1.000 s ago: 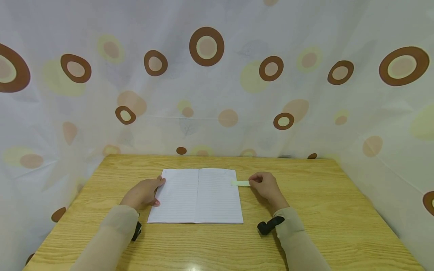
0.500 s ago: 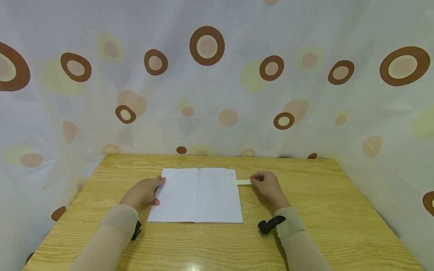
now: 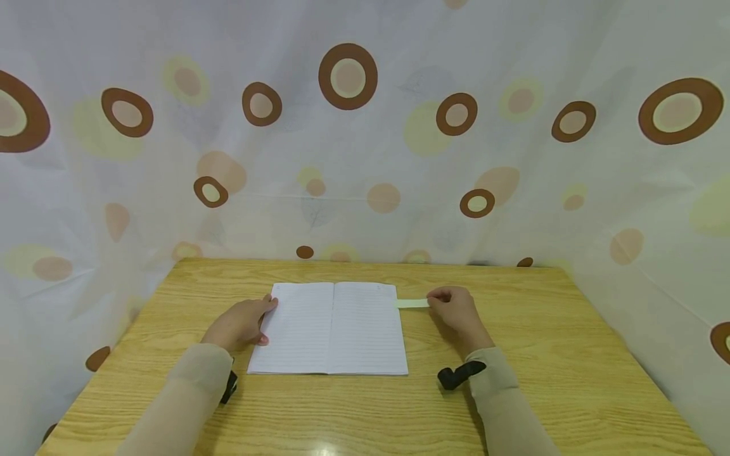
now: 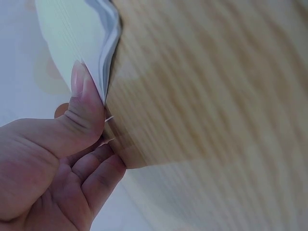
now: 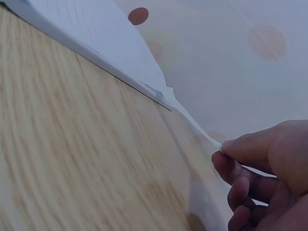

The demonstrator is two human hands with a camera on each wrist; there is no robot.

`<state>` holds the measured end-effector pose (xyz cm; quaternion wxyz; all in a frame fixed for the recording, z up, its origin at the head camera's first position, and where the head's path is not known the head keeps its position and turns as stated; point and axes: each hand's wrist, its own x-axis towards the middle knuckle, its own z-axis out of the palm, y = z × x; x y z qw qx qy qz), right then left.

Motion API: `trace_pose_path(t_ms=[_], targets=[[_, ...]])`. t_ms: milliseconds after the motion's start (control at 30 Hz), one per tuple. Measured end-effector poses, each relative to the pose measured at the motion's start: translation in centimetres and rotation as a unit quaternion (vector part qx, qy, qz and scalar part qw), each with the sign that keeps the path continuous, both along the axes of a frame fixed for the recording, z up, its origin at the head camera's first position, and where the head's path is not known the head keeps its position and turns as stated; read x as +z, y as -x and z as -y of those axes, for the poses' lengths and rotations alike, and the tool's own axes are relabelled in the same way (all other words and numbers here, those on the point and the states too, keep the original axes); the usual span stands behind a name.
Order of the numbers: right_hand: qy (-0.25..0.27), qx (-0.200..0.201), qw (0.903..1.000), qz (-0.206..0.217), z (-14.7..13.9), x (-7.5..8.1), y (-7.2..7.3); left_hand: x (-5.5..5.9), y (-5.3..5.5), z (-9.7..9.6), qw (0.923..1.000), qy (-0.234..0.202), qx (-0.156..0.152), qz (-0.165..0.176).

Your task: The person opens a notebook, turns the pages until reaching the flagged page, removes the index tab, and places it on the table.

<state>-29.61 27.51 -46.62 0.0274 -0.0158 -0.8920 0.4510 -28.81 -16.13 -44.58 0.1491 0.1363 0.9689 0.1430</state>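
An open notebook (image 3: pixel 367 335) with lined white pages lies on the wooden table. Across its right edge runs a narrow pale green paper strip (image 3: pixel 412 303). My right hand (image 3: pixel 456 310) pinches the strip's outer end between thumb and index finger. In the right wrist view the strip (image 5: pixel 199 127) slants between the page edge and the fingertips, its other fingers curled below. At the notebook's left edge, my left hand (image 3: pixel 238 323) presses with fingers and thumb spread apart. The left wrist view shows the thumb (image 4: pixel 79 103) lying on the page.
The wooden table (image 3: pixel 542 354) extends around the notebook, its far edge meeting a white curtain (image 3: pixel 365 158) printed with brown and beige circles. The curtain also rises on both sides. Each wrist carries a black strap mount.
My right hand has moved slightly right and away from me, drawing the strip with it, so less of the strip overlaps the page. The left hand and notebook stay in place.
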Motion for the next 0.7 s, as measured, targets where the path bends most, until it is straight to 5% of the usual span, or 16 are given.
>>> trace_pose_path(t_ms=[700], targets=[[0.012, -0.021, 0.9997, 0.009, -2.6, 0.2, -0.1, 0.1, 0.2, 0.0, 0.9998, 0.014, -0.012, 0.006]])
